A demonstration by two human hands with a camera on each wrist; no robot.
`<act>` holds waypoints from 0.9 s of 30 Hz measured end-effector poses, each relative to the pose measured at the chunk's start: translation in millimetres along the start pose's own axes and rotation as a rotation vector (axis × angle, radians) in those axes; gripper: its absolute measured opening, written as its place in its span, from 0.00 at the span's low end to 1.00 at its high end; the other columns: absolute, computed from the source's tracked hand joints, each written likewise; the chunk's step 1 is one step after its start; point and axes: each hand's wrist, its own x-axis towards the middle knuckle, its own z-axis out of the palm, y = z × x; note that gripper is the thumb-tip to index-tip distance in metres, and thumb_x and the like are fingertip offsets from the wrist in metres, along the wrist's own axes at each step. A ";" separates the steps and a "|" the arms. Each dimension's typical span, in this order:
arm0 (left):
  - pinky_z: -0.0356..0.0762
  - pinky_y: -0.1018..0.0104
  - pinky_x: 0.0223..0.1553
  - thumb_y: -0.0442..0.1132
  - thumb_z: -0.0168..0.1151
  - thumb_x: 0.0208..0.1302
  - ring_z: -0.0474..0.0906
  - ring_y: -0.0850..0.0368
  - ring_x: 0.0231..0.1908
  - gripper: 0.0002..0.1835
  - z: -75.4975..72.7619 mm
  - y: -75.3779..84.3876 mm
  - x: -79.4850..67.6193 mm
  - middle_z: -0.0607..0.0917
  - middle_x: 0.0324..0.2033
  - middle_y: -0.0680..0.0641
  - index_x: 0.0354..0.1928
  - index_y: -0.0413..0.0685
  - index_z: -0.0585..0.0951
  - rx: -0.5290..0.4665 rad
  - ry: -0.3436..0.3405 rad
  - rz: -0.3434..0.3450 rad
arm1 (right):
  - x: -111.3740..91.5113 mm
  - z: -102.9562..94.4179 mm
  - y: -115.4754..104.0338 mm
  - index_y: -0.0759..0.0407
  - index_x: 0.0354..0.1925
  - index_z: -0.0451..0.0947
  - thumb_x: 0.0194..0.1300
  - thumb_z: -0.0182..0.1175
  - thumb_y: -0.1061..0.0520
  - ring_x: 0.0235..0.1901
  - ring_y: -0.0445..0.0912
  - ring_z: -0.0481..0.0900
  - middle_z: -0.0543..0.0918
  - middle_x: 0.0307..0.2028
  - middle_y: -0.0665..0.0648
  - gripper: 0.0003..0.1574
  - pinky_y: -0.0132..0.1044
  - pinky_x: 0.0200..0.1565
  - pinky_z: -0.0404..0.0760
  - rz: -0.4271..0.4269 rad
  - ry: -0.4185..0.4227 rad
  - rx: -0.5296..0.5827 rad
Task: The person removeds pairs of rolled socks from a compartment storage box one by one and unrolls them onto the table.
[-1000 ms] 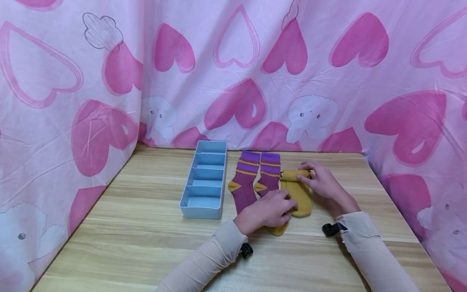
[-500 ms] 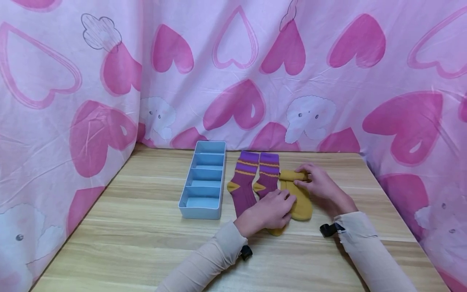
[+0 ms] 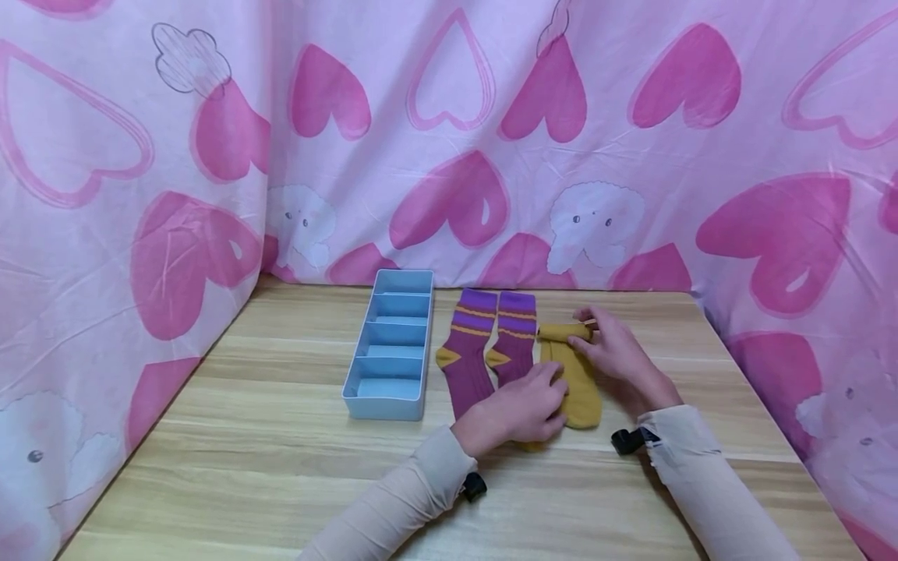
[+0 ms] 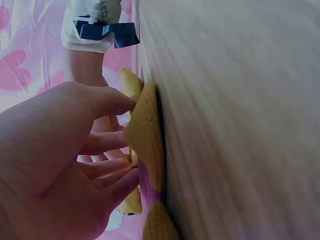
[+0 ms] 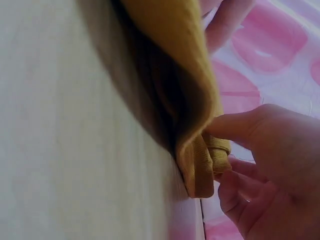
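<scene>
In the head view a plain mustard sock (image 3: pixel 581 393) lies with its top end rolled into a tight cuff. My right hand (image 3: pixel 617 347) pinches the right end of that rolled cuff (image 5: pixel 219 156) between thumb and fingers. The right wrist view shows the near edge of the mustard fabric bowed up off the table. My left hand (image 3: pixel 519 409) lies over the foot of a striped sock (image 3: pixel 517 335), its loosely bent fingertips pressing at the mustard sock's left edge. In the left wrist view its thumb meets the fabric beside a mustard toe (image 4: pixel 147 117). A second striped sock (image 3: pixel 471 343) lies alongside.
Left of the socks stands a blue-grey divided box (image 3: pixel 386 409) with several compartments in a row. Everything sits on a wood-grain table (image 3: pixel 231 452). A pink heart-patterned curtain (image 3: pixel 449 195) closes off the back and both sides.
The mustard sock's toe has shifted slightly toward the front of the table. My right fingers have changed their hold a little on the rolled cuff; the left hand has barely moved.
</scene>
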 end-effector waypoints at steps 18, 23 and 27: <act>0.72 0.68 0.74 0.55 0.55 0.83 0.75 0.54 0.71 0.25 -2.5 0.7 0.1 0.77 0.72 0.47 0.70 0.49 0.79 0.032 -0.015 0.009 | 1.2 1.1 -4.1 0.68 0.62 0.83 0.75 0.64 0.61 0.67 0.71 0.75 0.80 0.65 0.73 0.20 0.69 0.70 0.72 0.068 -0.017 -0.030; 0.71 0.68 0.75 0.56 0.55 0.83 0.72 0.54 0.74 0.26 0.4 -0.6 1.5 0.73 0.76 0.46 0.71 0.49 0.78 -0.016 -0.018 -0.002 | 3.5 0.2 -6.1 0.69 0.66 0.81 0.78 0.61 0.61 0.77 0.75 0.63 0.69 0.77 0.73 0.24 0.74 0.76 0.61 0.101 -0.036 -0.030; 0.71 0.67 0.76 0.55 0.55 0.83 0.72 0.53 0.74 0.25 0.3 -2.2 1.5 0.72 0.77 0.45 0.70 0.49 0.78 -0.040 -0.015 -0.007 | 7.3 1.3 -5.1 0.67 0.67 0.79 0.79 0.61 0.61 0.70 0.71 0.73 0.77 0.70 0.73 0.23 0.69 0.71 0.72 0.110 -0.026 -0.003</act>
